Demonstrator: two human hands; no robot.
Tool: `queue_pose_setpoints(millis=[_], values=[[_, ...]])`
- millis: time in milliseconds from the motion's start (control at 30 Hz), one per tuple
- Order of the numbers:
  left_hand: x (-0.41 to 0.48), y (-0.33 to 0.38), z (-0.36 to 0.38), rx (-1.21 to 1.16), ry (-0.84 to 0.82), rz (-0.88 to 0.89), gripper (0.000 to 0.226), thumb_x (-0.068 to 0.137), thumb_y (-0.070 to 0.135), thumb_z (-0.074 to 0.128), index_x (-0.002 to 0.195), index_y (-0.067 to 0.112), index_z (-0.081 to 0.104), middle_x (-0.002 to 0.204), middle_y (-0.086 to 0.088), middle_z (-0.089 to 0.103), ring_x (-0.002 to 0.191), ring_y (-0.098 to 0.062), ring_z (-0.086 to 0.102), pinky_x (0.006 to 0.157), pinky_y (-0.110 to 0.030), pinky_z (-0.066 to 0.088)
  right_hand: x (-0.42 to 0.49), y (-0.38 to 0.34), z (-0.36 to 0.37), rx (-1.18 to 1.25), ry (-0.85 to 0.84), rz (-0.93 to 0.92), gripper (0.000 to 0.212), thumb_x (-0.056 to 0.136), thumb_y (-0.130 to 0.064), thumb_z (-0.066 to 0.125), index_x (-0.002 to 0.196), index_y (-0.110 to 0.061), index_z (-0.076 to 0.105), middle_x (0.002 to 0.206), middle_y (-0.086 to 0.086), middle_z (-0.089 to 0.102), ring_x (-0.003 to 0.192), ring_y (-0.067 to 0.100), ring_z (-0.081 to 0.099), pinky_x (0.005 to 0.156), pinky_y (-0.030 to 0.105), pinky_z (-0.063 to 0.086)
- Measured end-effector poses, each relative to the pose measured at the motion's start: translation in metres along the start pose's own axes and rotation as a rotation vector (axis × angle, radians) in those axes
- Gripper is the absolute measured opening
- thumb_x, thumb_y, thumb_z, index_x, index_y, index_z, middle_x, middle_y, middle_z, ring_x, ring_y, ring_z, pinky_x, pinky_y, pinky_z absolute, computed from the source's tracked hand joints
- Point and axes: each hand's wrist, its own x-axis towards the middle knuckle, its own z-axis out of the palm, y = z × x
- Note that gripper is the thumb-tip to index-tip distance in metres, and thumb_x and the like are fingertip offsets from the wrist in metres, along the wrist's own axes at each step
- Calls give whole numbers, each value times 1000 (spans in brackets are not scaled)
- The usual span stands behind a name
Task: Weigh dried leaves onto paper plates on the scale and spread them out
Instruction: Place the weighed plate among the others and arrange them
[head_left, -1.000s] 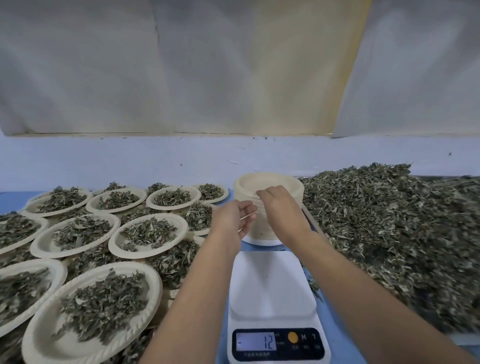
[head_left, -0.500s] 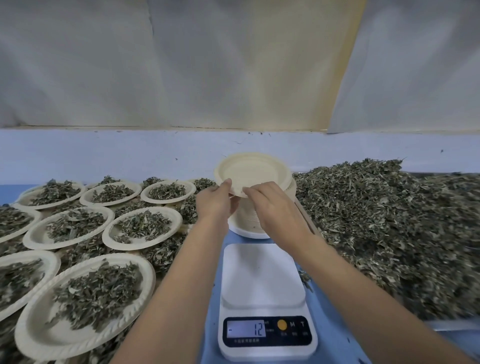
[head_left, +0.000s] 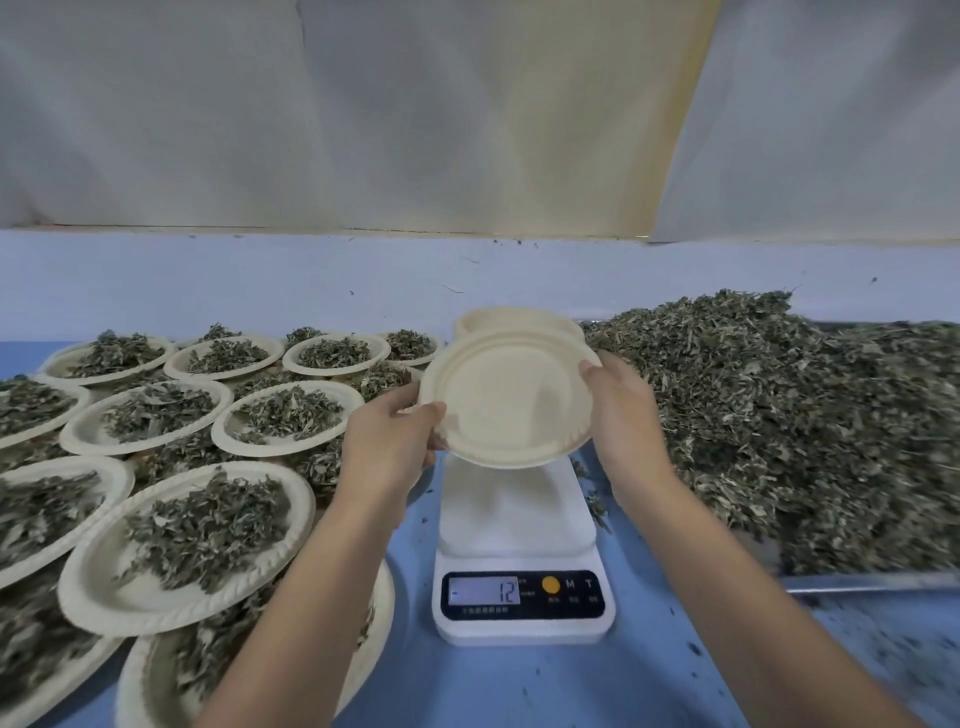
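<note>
Plate (head_left: 511, 405) hangs above the scale (head_left: 519, 525), pinched by my left hand (head_left: 387, 441) and right hand (head_left: 623, 415). Many filled plates (head_left: 98, 587) done; leaves (head_left: 779, 415) next.

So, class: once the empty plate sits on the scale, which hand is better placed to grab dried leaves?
Probably the right hand: it holds the empty plate on the edge nearest the loose leaf pile, while the left hand sits on the far side, by the filled plates.
</note>
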Motion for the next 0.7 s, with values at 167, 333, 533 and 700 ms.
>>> queue_pose_setpoints(millis=[167,333,533,700], values=[[-5,-15,-5,76,84,18,33,93,26,57,64,11,60,62,-14,57,49,-17,44,53,-29,37,-11,19,-6,-105,45,69,35,98,-25,39,92,4,57,77,6,55,71,19,48,65,32,32],[6,-24,-9,167,170,9,45,92,33,54,56,9,66,61,-15,68,51,-23,55,67,-36,49,-17,35,-8,-401,-21,105,41,99,-35,34,85,-7,60,87,10,62,85,28,57,67,35,35],[8,-32,-14,264,227,29,47,94,29,49,57,5,65,53,-7,66,32,-10,53,41,-19,47,-14,43,-5,-612,-98,150,45,99,-45,26,115,-15,56,112,9,59,100,27,51,75,36,35],[9,-37,-15,314,212,16,49,95,30,46,57,7,65,49,-4,65,35,-14,56,62,-34,57,-15,45,-5,-678,-97,144,50,99,-48,25,117,-12,54,115,13,59,104,31,53,83,40,40]])
